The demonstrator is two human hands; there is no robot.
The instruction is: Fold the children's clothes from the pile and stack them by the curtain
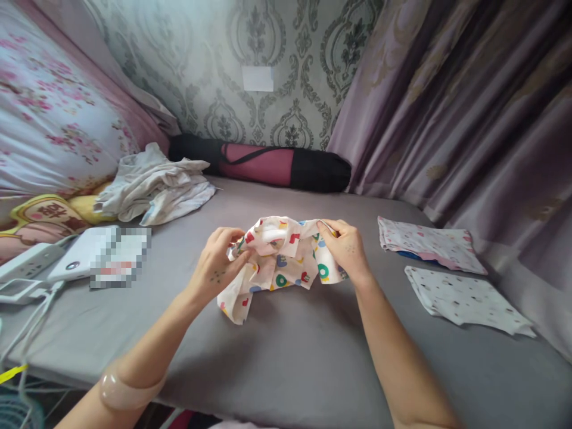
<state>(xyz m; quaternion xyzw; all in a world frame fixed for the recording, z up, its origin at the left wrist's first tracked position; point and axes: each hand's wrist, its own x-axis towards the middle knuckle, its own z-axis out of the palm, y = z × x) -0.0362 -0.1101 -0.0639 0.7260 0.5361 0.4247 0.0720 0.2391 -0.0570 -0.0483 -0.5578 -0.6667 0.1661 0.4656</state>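
Note:
Between my two hands hangs a small white collared shirt [286, 262] with a colourful print, held up over the grey sheet. My left hand [220, 262] grips it near the left shoulder, thumb over the cloth and fingertips partly hidden behind it. On the other side my right hand [344, 245] pinches the right shoulder between thumb and fingers. The collar faces up, and the two sleeves droop at the sides. A bracelet [129, 387] circles my left wrist.
Two folded garments, one pink-printed [429, 243] and one white with dark spots [469, 301], lie at right. Crumpled pale clothes [156, 185] lie back left, by a power strip [29, 262] and a white box [84, 253]. A black and pink bag [259, 164] lies along the wall.

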